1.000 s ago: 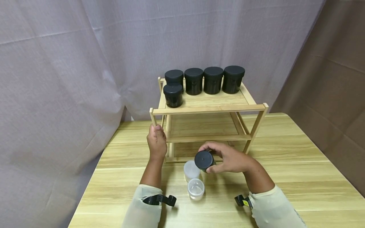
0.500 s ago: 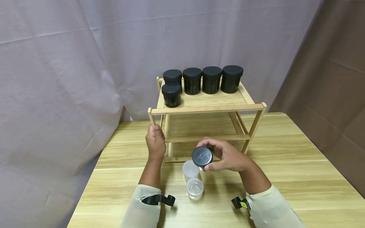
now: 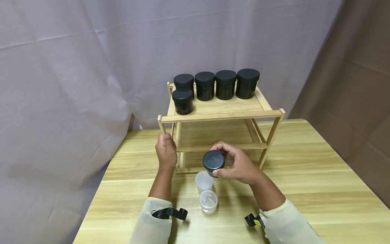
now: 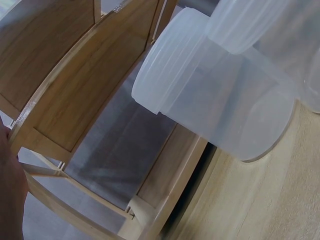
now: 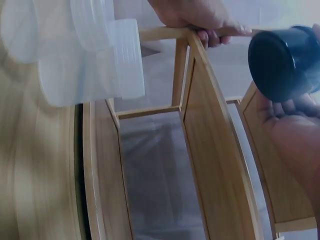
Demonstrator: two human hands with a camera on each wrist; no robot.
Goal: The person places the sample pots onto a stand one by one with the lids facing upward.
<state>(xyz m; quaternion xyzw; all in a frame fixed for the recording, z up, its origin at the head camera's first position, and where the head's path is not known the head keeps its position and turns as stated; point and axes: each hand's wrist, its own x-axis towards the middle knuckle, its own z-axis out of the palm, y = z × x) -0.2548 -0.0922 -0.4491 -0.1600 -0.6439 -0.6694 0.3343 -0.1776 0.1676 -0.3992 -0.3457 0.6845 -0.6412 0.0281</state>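
My right hand (image 3: pixel 239 165) grips a small black lidded jar (image 3: pixel 213 160) by its side, raised in front of the wooden rack (image 3: pixel 219 117). In the right wrist view the jar (image 5: pixel 280 62) lies across the curled fingers. My left hand (image 3: pixel 166 150) wraps round the rack's front left post, with the thumb up. Below the black jar, on the table, a frosted lidded jar (image 3: pixel 203 181) stands just behind an open clear jar (image 3: pixel 208 202). On the rack's top shelf, a short black jar (image 3: pixel 183 101) stands in front of the leftmost jar of the back row.
Several black lidded jars (image 3: pixel 225 85) line the back of the top shelf. Two lower shelves (image 3: pixel 217 132) lie beneath it. The wood-grain table (image 3: pixel 304 189) extends to both sides, with grey curtain (image 3: pixel 91 84) behind and brown cloth (image 3: pixel 350 84) at right.
My right hand has lifted the black jar upward and slightly left, away from the frosted jars. My left hand keeps its grip on the post.
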